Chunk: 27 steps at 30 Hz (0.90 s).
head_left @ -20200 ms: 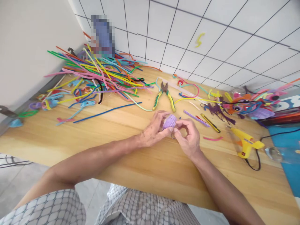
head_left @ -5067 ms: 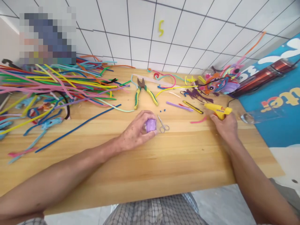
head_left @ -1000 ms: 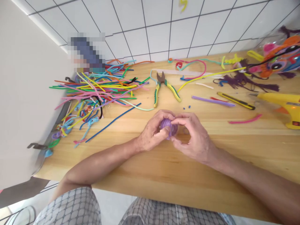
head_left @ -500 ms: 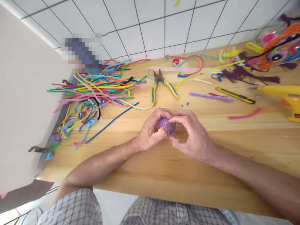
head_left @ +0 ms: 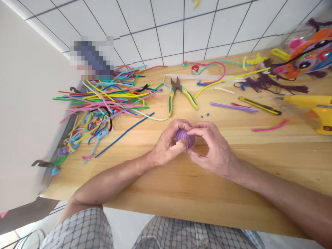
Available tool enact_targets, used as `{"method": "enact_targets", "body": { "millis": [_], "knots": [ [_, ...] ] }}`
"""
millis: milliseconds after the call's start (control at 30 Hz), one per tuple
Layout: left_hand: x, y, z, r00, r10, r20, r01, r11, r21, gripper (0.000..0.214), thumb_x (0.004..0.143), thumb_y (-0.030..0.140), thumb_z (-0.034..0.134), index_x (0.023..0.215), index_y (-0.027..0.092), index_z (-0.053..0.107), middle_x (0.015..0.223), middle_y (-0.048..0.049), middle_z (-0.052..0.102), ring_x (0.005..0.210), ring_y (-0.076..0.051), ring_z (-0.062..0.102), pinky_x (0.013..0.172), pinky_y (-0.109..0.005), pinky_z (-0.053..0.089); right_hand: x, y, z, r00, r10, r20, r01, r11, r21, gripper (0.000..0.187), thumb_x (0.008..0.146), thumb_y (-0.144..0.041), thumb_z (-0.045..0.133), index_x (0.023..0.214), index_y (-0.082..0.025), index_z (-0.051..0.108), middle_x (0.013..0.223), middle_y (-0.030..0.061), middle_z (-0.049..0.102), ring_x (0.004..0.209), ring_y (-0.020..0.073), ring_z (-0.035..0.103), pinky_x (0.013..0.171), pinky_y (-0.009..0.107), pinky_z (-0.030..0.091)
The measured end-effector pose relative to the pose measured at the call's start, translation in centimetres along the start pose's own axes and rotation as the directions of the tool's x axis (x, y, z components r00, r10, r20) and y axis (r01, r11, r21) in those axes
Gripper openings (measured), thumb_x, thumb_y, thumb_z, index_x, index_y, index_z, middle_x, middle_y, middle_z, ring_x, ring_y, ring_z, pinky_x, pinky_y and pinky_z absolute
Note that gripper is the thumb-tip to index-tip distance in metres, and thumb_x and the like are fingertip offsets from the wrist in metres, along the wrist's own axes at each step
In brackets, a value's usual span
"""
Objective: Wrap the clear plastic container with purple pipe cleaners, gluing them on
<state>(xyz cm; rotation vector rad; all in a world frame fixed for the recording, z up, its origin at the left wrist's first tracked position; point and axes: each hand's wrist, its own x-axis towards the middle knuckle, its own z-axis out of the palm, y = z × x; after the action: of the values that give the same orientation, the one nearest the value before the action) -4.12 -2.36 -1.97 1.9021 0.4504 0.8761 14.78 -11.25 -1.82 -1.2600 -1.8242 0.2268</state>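
Observation:
Between my hands is a small rounded coil of purple pipe cleaner [head_left: 182, 134], its ridged turns lying side by side. My left hand [head_left: 168, 144] is closed around its left side, the thumb pressed on the front. With thumb and fingertips, my right hand [head_left: 215, 150] pinches the coil's right edge, leaving a gap between finger and thumb. Fingers cover part of the coil, so its far side is hidden. Just beyond the hands lie pliers [head_left: 177, 88] with yellow-green handles, spread apart.
A heap of colourful pipe cleaners [head_left: 121, 97] covers the back left, with a single blue pipe cleaner [head_left: 124, 135] in front. Purple pipe cleaners [head_left: 233, 107], a box cutter [head_left: 259, 105], a yellow glue gun [head_left: 311, 107] and a colourful craft figure [head_left: 308, 57] lie to the right.
The view has shifted very slightly. Both hands keep nearly the same hold on the purple coil, and the things on the table stay in place.

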Motion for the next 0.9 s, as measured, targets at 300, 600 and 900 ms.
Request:
{"method": "enact_targets", "body": {
  "millis": [300, 600, 900],
  "knots": [
    [-0.05, 0.14, -0.01, 1.0, -0.027, 0.002, 0.027, 0.999, 0.022, 0.024, 0.107, 0.042, 0.06, 0.118, 0.021, 0.061, 0.12, -0.0118, 0.069, 0.114, -0.023, 0.069, 0.103, -0.04, 0.058, -0.05, -0.02, -0.11, 1.0, 0.002, 0.014, -0.001, 1.0, -0.02, 0.049, 0.088, -0.016, 0.074, 0.131, -0.03, 0.058, 0.123, 0.0104, 0.069, 0.114, 0.0321, 0.072, 0.092, 0.051, 0.066],
    [-0.11, 0.14, -0.04, 1.0, -0.023, 0.004, 0.023, 1.0, 0.018, 0.019, 0.107, 0.036, 0.06, 0.119, 0.02, 0.062, 0.121, -0.011, 0.069, 0.115, -0.023, 0.069, 0.105, -0.041, 0.057, -0.09, 0.03, -0.1, 1.0, -0.014, 0.013, 0.014, 1.0, -0.008, 0.049, 0.087, -0.014, 0.074, 0.131, -0.029, 0.058, 0.123, 0.0107, 0.068, 0.114, 0.0308, 0.071, 0.092, 0.048, 0.066],
    [-0.11, 0.09, 0.03, 1.0, -0.017, 0.002, 0.017, 1.0, 0.0, 0.021, 0.107, 0.039, 0.061, 0.118, 0.021, 0.062, 0.121, -0.0111, 0.069, 0.115, -0.023, 0.069, 0.105, -0.041, 0.057, -0.14, -0.01, -0.05, 1.0, -0.021, 0.003, 0.021, 0.999, -0.032, 0.048, 0.088, -0.014, 0.074, 0.13, -0.029, 0.057, 0.123, 0.0115, 0.068, 0.113, 0.0313, 0.071, 0.09, 0.049, 0.066]
  ]
}}
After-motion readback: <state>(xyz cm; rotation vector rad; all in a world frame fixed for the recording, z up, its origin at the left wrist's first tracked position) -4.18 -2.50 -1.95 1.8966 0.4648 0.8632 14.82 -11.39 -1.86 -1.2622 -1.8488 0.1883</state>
